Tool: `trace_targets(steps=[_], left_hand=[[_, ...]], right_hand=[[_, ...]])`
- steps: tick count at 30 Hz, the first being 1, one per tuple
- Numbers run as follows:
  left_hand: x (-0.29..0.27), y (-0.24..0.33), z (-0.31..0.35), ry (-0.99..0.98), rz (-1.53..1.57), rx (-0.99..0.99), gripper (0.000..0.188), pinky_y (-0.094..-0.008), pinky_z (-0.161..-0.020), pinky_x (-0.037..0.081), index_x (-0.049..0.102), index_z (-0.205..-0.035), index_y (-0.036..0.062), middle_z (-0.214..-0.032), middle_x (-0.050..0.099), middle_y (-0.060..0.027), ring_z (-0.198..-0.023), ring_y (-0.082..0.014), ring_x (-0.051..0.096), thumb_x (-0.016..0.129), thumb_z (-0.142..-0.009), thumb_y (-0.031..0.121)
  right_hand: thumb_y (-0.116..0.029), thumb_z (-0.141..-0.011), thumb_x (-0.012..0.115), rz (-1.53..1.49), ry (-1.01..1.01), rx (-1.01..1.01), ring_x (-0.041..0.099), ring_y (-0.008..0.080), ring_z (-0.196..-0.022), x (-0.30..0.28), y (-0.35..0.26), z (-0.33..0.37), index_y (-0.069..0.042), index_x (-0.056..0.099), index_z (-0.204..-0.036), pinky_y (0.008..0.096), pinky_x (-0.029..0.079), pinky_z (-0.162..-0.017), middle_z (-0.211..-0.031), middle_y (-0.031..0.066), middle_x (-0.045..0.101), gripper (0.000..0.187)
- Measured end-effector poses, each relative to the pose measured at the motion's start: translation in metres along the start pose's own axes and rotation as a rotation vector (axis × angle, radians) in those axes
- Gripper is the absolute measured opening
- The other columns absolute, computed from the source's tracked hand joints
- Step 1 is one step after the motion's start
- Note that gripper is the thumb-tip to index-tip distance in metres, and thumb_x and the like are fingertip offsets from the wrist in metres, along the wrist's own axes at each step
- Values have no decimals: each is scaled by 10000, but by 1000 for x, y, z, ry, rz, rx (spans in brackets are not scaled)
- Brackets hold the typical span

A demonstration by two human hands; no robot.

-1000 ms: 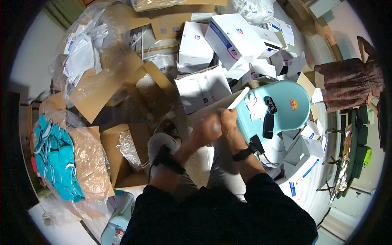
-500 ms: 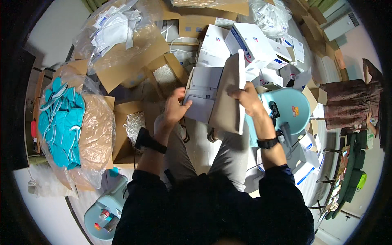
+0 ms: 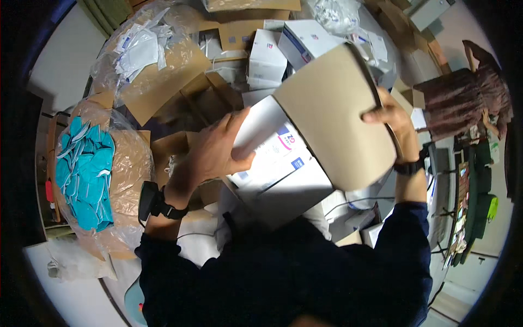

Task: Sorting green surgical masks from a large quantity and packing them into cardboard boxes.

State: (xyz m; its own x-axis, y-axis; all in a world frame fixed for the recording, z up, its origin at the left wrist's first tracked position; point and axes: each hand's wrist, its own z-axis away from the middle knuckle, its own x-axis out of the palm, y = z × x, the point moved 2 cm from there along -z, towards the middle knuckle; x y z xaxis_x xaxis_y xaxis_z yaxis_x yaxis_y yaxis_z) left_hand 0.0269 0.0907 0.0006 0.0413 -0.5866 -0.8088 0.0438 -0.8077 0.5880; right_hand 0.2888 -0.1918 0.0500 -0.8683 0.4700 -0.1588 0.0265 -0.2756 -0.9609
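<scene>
A cardboard box [image 3: 294, 199] is held up before my body, white outside, with its broad lid [image 3: 332, 114] swung open to show a plain tan inner face. White printed cartons [image 3: 280, 144] show inside it. My left hand [image 3: 215, 141] grips the box's left side, the thumb bent over the edge and the fingers along the upper left corner. My right hand [image 3: 395, 117] grasps the lid's right edge, thumb on the tan face and the other fingers behind it.
Teal face masks [image 3: 90, 174] fill a plastic-lined box at left. Behind it stands a bag of white packets [image 3: 141, 52]. White cartons [image 3: 267, 60] are stacked ahead, with an open brown box [image 3: 210, 98] beside them. A dark brown cloth [image 3: 457, 103] hangs at right.
The box has come closer and turned, and its lid has swung further right with my right hand. My left hand has moved nearer, along the box's left side.
</scene>
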Motion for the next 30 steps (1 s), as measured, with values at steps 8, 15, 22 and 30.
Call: trace_targets(steps=[8,15,22,30], left_hand=[[-4,-125,85,161,384,-57,243,-365,-881,497,564,-1144,-11,-1215,570,-212,-1001,-277,607,521,-927,88],[-10,-106,121,240,1329,-536,333,-330,-908,498,563,-1234,19,-1234,573,-125,-1070,-220,599,536,-922,130],[-1,-81,80,363,-637,72,499,-488,-1035,403,501,-1340,52,-1347,501,-228,-1210,-409,499,506,-845,112],[27,-89,67,237,-299,-179,435,-433,-867,475,541,-1266,31,-1110,636,-251,-1045,-417,607,497,-968,345]], right_hand=[[-126,-777,671,1495,619,-356,549,328,-1153,42,4,-18,-81,590,-1198,449,422,-975,-1277,127,590,431],[-627,-775,640,1192,669,-308,173,483,-1417,172,43,-9,61,316,-1448,675,186,-1079,-1506,328,229,1016],[-503,-775,676,997,496,-76,210,445,-1410,182,65,4,6,368,-1426,587,280,-1078,-1461,316,312,883],[28,-851,574,-22,149,-299,409,289,-1344,75,63,77,17,356,-1445,370,404,-1059,-1416,203,461,633]])
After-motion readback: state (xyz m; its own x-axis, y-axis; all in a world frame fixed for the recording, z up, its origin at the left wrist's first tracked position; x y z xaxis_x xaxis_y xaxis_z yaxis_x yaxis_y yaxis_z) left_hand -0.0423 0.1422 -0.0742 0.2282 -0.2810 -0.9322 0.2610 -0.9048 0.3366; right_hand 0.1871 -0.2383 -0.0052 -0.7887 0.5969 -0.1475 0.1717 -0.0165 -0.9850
